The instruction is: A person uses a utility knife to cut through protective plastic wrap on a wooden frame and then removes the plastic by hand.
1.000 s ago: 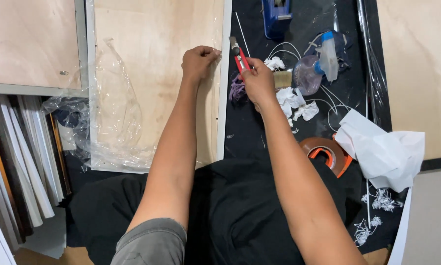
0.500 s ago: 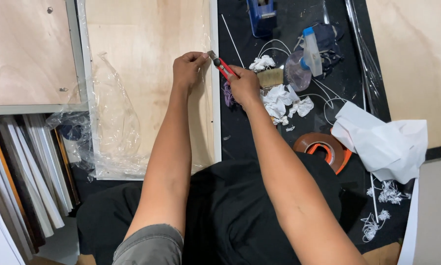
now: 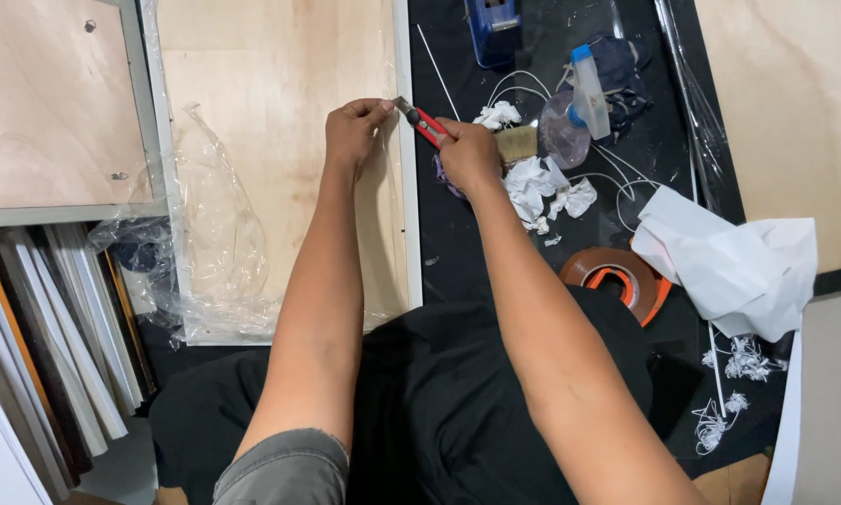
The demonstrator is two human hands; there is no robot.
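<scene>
A plywood panel [image 3: 280, 112] with a white edge strip [image 3: 405, 187] lies on a black work surface, partly covered by clear plastic film [image 3: 210, 234]. My right hand [image 3: 467, 154] grips a red utility knife [image 3: 422, 122], its blade tip at the white edge near the panel's upper right. My left hand [image 3: 355, 131] pinches the film on the panel right beside the blade.
Right of the knife lie crumpled white paper scraps [image 3: 537, 187], a brush [image 3: 517, 142], a spray bottle [image 3: 579, 112], a blue tool [image 3: 493, 28], an orange tape roll [image 3: 621, 276] and a white cloth [image 3: 738, 266]. Stacked boards [image 3: 46, 346] stand at lower left.
Both hands have shifted down and left in view, staying together at the panel's white edge. The knife tip now sits closer to my left fingers.
</scene>
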